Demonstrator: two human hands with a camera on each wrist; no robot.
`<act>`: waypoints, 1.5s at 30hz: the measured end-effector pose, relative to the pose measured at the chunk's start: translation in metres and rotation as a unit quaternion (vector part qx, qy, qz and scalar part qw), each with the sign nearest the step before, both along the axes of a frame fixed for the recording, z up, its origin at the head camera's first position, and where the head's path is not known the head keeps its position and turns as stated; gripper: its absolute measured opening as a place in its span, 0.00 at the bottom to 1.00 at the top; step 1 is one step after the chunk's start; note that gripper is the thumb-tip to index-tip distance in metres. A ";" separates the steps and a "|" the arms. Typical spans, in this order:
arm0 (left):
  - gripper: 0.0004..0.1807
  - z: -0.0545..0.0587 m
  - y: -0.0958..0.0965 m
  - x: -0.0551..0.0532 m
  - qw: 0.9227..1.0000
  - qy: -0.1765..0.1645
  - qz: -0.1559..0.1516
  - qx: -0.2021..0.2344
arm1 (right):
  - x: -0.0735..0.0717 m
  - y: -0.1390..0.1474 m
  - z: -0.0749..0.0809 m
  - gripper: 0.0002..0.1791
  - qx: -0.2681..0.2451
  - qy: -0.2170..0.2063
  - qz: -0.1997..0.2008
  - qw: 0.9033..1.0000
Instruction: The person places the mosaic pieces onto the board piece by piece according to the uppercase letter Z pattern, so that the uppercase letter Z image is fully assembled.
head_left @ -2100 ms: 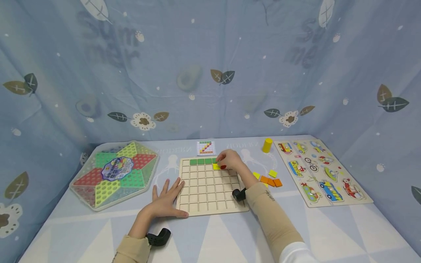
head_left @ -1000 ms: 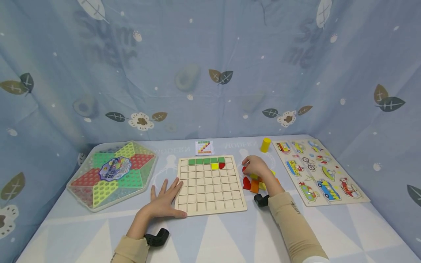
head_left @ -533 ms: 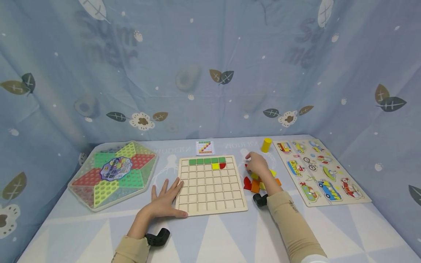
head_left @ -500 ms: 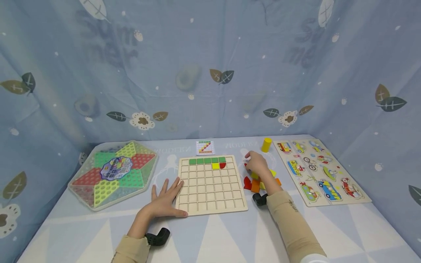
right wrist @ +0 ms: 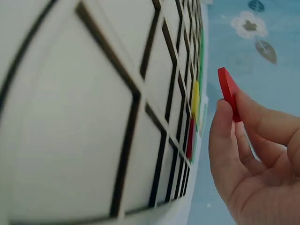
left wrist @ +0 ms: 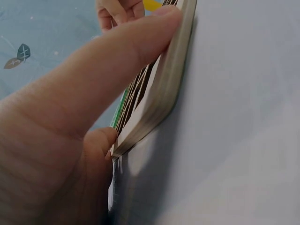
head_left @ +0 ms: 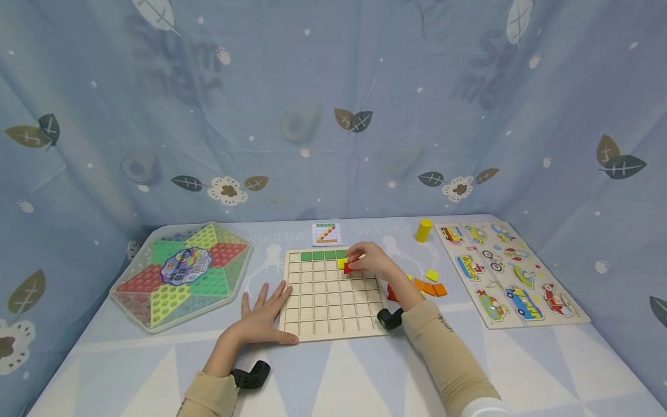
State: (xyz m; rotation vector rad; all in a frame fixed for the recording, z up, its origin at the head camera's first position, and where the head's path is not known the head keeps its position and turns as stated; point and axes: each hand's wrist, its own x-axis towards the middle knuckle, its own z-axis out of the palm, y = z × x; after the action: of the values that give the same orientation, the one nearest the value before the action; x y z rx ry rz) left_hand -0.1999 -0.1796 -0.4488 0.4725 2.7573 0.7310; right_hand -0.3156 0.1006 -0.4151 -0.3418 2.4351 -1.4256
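Observation:
A light wooden grid board lies mid-table, its top row partly filled with green square tiles. Below them sits a yellow tile; the right wrist view shows a dark red tile beside it. My right hand pinches a red tile between thumb and fingers, over the board's second row. In the right wrist view this red tile is tilted, apart from the board. My left hand rests with spread fingers at the board's left edge, its thumb on the near corner.
Loose orange tiles, yellow tiles and red tiles lie right of the board. Behind it is a pattern card. A yellow cylinder and a picture puzzle board stand right; a star-patterned game box lies left.
My right hand set a red tile beside the yellow one, went right to the loose tiles, and is back over the board with another red tile. The left hand stays put.

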 end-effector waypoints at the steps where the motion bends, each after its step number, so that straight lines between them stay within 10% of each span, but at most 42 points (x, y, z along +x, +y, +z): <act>1: 0.63 0.000 0.000 0.000 1.000 -0.001 0.000 0.001 | 0.000 -0.004 -0.001 0.12 0.016 0.011 0.000 1.000; 18: 0.63 0.000 -0.001 -0.001 1.000 -0.001 0.000 0.003 | 0.003 -0.025 -0.003 0.10 0.281 0.135 -0.028 0.950; 28: 0.63 0.001 0.000 0.000 1.000 0.000 -0.001 0.002 | 0.002 0.022 0.000 0.08 0.082 0.037 -0.079 0.993; 37: 0.63 0.005 0.000 0.000 1.000 0.002 -0.005 0.000 | 0.006 0.080 0.005 0.12 0.077 -0.022 -0.128 0.989; 45: 0.63 0.003 0.000 0.000 1.000 0.000 -0.002 -0.004 | 0.013 0.097 0.000 0.15 0.180 -0.074 -0.111 0.974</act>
State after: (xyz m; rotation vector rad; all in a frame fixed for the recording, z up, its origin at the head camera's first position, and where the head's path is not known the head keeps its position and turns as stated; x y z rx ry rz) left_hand -0.2002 -0.1795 -0.4462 0.4755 2.7582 0.7188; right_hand -0.3021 0.1975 -0.4147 0.1197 2.5996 -1.0087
